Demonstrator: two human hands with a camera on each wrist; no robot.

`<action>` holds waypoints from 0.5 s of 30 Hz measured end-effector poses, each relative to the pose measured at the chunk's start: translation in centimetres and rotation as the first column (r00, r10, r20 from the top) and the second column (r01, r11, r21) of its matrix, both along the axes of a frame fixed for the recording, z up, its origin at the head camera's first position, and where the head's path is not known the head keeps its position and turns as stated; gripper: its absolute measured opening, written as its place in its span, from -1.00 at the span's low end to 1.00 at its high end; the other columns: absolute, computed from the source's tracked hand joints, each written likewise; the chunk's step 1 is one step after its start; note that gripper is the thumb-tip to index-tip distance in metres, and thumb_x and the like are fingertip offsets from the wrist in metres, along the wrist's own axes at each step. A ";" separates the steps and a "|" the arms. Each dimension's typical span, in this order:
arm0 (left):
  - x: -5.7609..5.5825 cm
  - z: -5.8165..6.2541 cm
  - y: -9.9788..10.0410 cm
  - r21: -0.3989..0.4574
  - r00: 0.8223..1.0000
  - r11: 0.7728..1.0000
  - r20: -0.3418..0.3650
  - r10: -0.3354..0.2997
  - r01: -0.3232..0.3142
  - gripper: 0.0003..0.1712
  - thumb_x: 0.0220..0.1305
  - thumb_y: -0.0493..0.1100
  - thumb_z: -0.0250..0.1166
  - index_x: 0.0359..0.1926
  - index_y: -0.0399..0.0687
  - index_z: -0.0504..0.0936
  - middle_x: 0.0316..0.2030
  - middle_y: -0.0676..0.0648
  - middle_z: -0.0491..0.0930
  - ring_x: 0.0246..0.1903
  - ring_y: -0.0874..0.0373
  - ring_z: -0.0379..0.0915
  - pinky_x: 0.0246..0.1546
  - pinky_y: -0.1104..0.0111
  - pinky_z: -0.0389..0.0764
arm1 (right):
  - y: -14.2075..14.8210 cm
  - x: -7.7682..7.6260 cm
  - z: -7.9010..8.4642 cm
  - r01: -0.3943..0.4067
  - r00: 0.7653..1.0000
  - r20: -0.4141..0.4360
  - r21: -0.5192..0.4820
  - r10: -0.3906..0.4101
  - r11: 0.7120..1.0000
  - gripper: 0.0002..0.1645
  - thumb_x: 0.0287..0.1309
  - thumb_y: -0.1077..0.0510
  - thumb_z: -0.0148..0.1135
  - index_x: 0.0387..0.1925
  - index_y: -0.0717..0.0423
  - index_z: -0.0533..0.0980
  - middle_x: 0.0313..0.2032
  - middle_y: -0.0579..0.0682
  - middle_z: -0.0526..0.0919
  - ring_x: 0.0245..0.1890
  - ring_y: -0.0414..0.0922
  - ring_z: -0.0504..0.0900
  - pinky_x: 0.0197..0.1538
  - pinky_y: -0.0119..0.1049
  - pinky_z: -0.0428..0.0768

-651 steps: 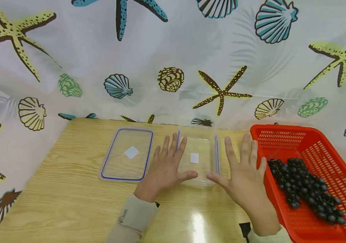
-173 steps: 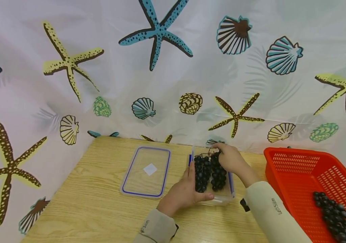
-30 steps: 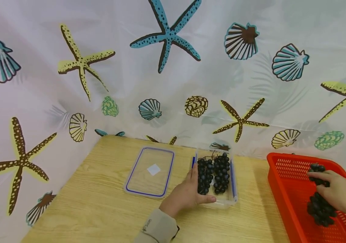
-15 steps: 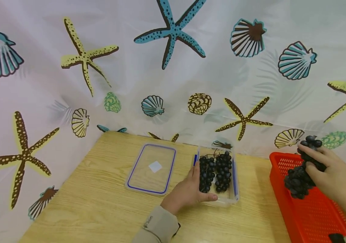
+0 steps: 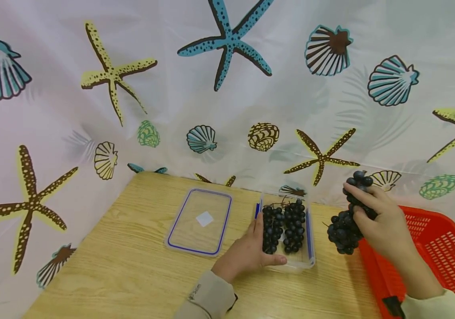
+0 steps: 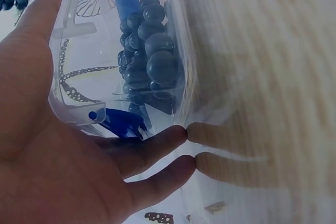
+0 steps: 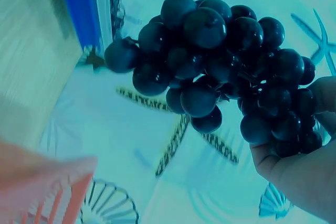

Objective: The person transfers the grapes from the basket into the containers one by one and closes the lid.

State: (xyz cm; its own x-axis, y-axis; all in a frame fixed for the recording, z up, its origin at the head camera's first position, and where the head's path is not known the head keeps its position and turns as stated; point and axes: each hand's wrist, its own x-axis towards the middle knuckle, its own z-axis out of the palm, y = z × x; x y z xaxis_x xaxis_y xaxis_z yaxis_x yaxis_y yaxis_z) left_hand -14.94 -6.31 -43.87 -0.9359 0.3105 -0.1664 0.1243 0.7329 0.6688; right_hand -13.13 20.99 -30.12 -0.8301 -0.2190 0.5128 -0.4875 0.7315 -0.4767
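The left grip point(image 6: 58, 153) touches a clear container point(image 6: 73, 119) holding dark grapes point(image 6: 152, 45).

Your 2 hands are well apart. Your left hand point(image 5: 247, 252) lies against the left side of the clear box point(image 5: 301, 265), fingers point(image 5: 258, 228) extended along that wall, thumb point(image 5: 274, 259) stretched across the near side. Your left sleeve point(image 5: 210, 294) sits nearer you than the box. Your right hand point(image 5: 385, 223) hangs in the air to the right of the box, thumb and fingers bent in a grip; your right sleeve point(image 5: 435, 305) is farther right and nearer you.
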 end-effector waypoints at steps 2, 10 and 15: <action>0.0 -0.1 -0.1 0.001 1.000 1.000 -0.003 0.000 0.000 0.53 0.04 0.55 0.34 0.61 0.03 -0.47 0.58 -0.25 -0.24 0.16 -0.27 0.47 -0.15 0.08 0.58 | -1.0 -0.1 -0.4 -0.023 1.000 0.009 -0.006 0.023 1.000 -0.36 0.24 0.49 0.10 0.32 0.09 0.53 0.13 0.22 0.51 -0.15 0.07 0.43 -0.43 -0.36 0.33; -0.3 -0.3 -0.4 0.027 1.000 1.000 -0.016 -0.009 0.010 0.56 0.02 0.52 0.40 0.61 -0.03 -0.44 0.58 -0.24 -0.24 0.41 -0.28 0.13 0.32 -0.22 0.17 | -4.7 -0.6 -2.4 -0.094 0.995 0.020 0.019 0.094 0.995 -0.34 0.23 0.48 0.16 0.33 0.05 0.53 0.03 0.14 0.54 -0.40 -0.11 0.40 -0.50 -0.30 0.32; -0.5 -0.4 -0.3 0.032 1.000 0.999 -0.016 -0.027 0.027 0.58 0.00 0.50 0.43 0.61 -0.04 -0.45 0.58 -0.23 -0.23 0.48 -0.20 -0.01 0.34 -0.26 0.07 | -6.3 -1.0 -4.1 -0.107 0.994 -0.006 0.069 0.108 0.992 -0.32 0.19 0.49 0.19 0.34 0.06 0.52 -0.05 0.12 0.54 -0.57 -0.21 0.25 -0.55 -0.32 0.30</action>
State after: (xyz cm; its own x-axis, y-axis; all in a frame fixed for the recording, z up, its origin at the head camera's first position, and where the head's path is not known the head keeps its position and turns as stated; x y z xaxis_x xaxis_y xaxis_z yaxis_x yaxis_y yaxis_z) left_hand -15.40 -6.61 -44.29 -0.9295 0.3405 -0.1416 0.1541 0.7075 0.6897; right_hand -14.14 14.66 -34.26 -0.7950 -0.3417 0.5012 -0.5694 0.7052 -0.4224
